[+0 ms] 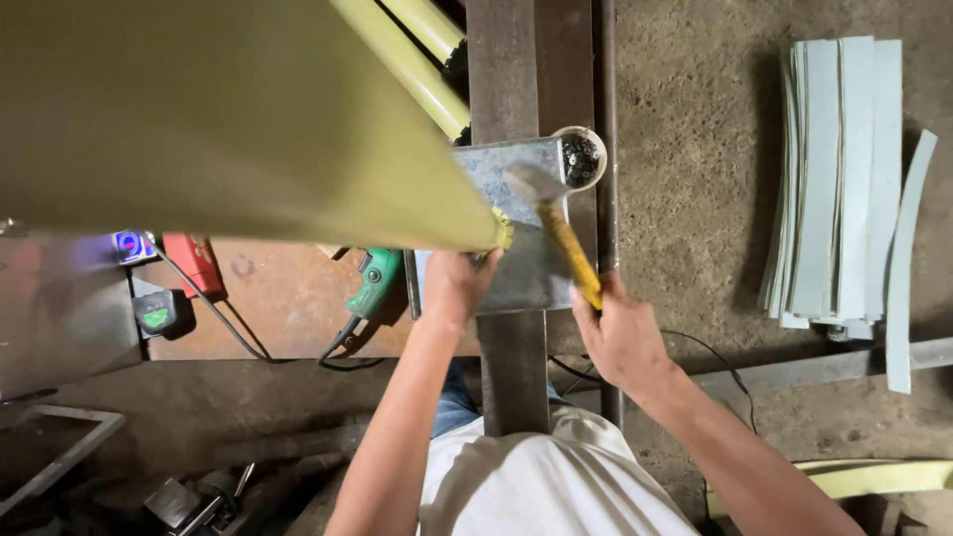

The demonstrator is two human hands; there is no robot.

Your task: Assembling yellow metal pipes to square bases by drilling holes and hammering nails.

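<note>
Hands: two in view. Left hand [455,286] is closed around the tip of one large yellow-green sheet [228,119], holding its corner down on one grey steel plate [516,273]. Right hand [617,333] is closed around the yellow handle of one hammer [556,218]; the hammer head is blurred and sits above the plate, just right of the sheet corner. Contact with the plate cannot be told.

One small white cup [584,157] of dark small parts stands at the plate's far right corner. The plate rests on one dark steel beam [511,60].

Tabletop [278,298], rusty, carries one green drill [372,283], one red tool [196,263] and one black charger [156,313].

Two yellow-green tubes [417,50] lie beyond the plate. One stack of pale strips [839,179] lies on the floor [685,149] to the right, with one loose strip [908,258] beside it.
</note>
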